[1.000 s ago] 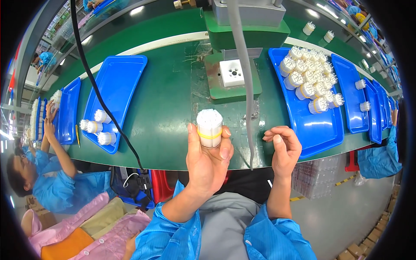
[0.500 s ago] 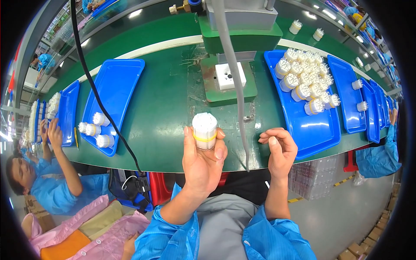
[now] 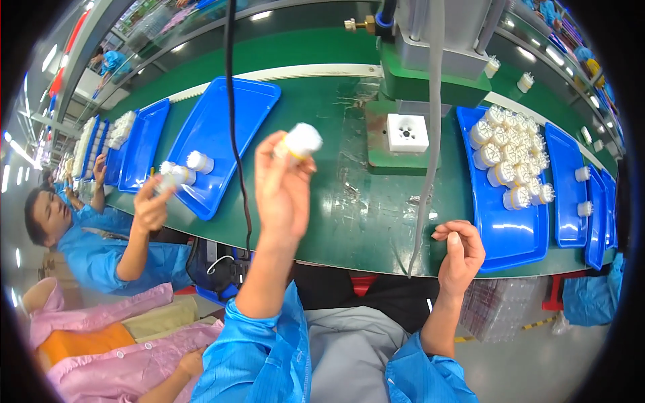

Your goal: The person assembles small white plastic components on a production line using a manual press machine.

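Observation:
In my raised left hand [image 3: 285, 185] is a white cylindrical part [image 3: 304, 140] with a yellow band, tilted and gripped by the fingers near its lower end. The hand is above the green worktop, between the left blue tray [image 3: 225, 138] and the press. My right hand [image 3: 462, 254] hovers by the front edge of the worktop, fingers loosely curled and apart, holding nothing. It is nearest to the right blue tray [image 3: 507, 245], which carries a cluster of similar white parts [image 3: 510, 148]. A few more white parts [image 3: 199, 161] are at the near end of the left tray.
Ahead stands a green press [image 3: 433, 80] with a white holed block [image 3: 408, 132] on its base. A grey cable [image 3: 433, 134] and a black cable [image 3: 233, 121] hang across the view. At left, a co-worker's hand [image 3: 151, 208] reaches over the left tray with a small part.
My left hand has moved up and left with the white part, which now tilts. The view has shifted leftward. The co-worker's hand has come to the left tray and holds a small part.

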`<state>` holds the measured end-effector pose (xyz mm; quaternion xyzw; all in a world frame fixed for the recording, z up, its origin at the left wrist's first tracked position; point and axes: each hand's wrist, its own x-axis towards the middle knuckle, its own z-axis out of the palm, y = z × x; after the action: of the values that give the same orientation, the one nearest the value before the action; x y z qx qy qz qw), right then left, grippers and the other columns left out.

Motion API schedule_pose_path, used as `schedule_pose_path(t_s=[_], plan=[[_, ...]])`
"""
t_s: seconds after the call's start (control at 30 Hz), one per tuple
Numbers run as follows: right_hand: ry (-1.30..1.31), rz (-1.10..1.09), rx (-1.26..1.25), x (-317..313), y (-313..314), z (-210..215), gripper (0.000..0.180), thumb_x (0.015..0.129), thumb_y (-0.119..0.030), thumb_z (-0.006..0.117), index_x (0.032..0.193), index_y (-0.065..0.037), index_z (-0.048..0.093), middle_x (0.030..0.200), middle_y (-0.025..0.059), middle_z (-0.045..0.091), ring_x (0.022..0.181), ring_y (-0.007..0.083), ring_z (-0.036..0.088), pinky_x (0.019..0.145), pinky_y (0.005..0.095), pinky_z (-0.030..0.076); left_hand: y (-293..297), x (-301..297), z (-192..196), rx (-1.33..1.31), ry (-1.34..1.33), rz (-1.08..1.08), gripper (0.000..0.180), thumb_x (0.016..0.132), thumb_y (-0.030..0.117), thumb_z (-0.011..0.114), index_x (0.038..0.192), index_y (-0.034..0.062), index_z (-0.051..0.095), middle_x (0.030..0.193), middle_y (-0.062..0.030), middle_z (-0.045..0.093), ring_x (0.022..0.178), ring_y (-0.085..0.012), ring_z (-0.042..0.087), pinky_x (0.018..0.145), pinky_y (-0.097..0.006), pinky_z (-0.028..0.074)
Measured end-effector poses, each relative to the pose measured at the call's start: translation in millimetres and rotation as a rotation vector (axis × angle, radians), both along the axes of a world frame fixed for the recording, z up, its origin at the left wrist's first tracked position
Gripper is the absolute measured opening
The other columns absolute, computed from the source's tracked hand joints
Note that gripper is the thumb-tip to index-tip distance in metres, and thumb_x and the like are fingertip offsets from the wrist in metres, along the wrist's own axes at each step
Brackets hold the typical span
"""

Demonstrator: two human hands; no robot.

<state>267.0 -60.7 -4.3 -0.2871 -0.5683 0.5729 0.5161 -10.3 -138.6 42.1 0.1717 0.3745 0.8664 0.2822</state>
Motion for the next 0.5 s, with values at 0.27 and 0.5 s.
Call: schedule_pose_path(t_s=[0.27, 0.5], plan=[[0.047, 0.02, -0.01, -0.2, 1.3, -5.0, 0.014, 0.096, -0.005, 0.061, 0.103, 0.006, 0.065, 0.098, 0.0133, 0.065, 0.086, 0.0189, 0.065, 0.077, 0.0319, 0.055, 0.4, -161.3, 14.4, -0.914, 1.006, 0.572, 0.046, 0.089, 0.02, 0.071, 0.13, 0.0045, 0.057, 0.106, -0.0137, 0.067, 0.092, -0.0237, 0.065, 0.085, -0.036, 0.052], [0.044, 0.038, -0.067, 1.1, -2.3, -2.0, 0.012, 0.096, -0.002, 0.062, 0.104, 0.005, 0.066, 0.098, 0.0117, 0.067, 0.088, 0.0179, 0.067, 0.081, 0.0314, 0.055, -12.7, -252.8, -24.0, -1.288, 1.213, 0.632, 0.046, 0.082, 0.029, 0.076, 0.121, 0.0065, 0.064, 0.117, -0.0173, 0.069, 0.112, -0.0351, 0.066, 0.097, -0.042, 0.051]])
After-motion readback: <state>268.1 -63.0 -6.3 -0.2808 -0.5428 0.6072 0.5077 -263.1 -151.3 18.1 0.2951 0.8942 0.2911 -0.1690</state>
